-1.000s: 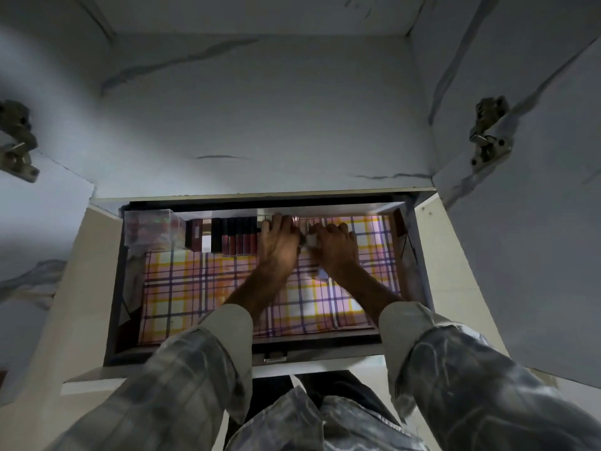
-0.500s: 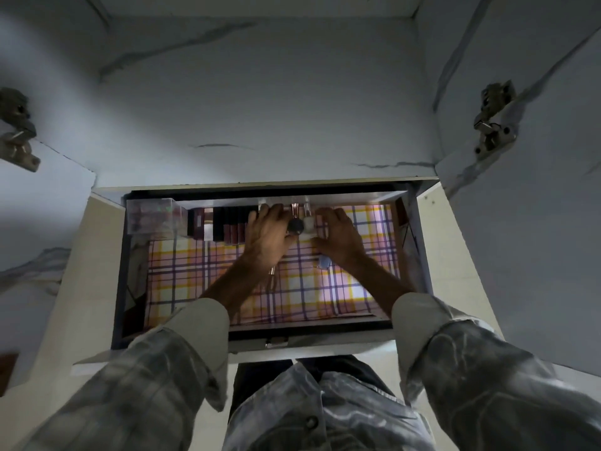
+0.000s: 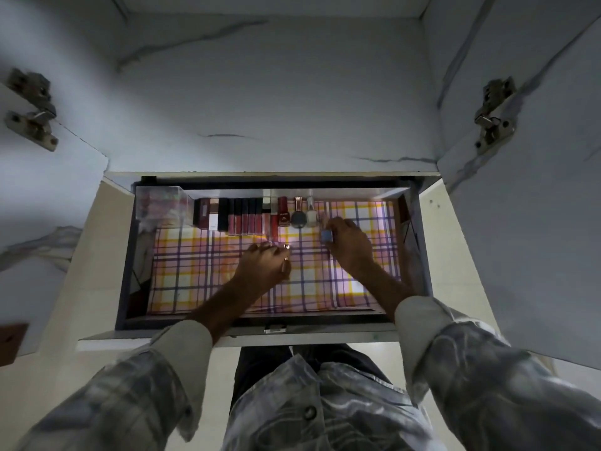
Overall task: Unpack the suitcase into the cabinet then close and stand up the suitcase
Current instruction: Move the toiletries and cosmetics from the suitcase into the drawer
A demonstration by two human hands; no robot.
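Down inside the open drawer (image 3: pixel 125 288) of the cabinet (image 3: pixel 276 92): a row of cosmetics along the back wall, on a plaid liner (image 3: pixel 182 275). From the left, a clear plastic box (image 3: pixel 161 206), then dark upright lipstick tubes (image 3: pixel 240 216) packed side by side, then a red nail polish bottle (image 3: pixel 283 215), a dark round bottle (image 3: pixel 298 217) and a pale bottle (image 3: pixel 311 215), standing close together. Right hand (image 3: pixel 349 244) just beside the pale bottle, fingers curled, pinching a small blue bottle (image 3: pixel 326 236) above the liner. Left hand (image 3: pixel 265 263) nearer the drawer's middle, fingers curled around small thin items with metallic caps (image 3: pixel 287 255); too blurred to name. Both forearms reaching in over the drawer's front edge, pale cuffs and grey patterned sleeves (image 3: pixel 487 369) behind. Cabinet doors swung wide on either side, a metal hinge (image 3: pixel 492 115) on the right door and another hinge (image 3: pixel 31 109) on the left. Suitcase not in view.
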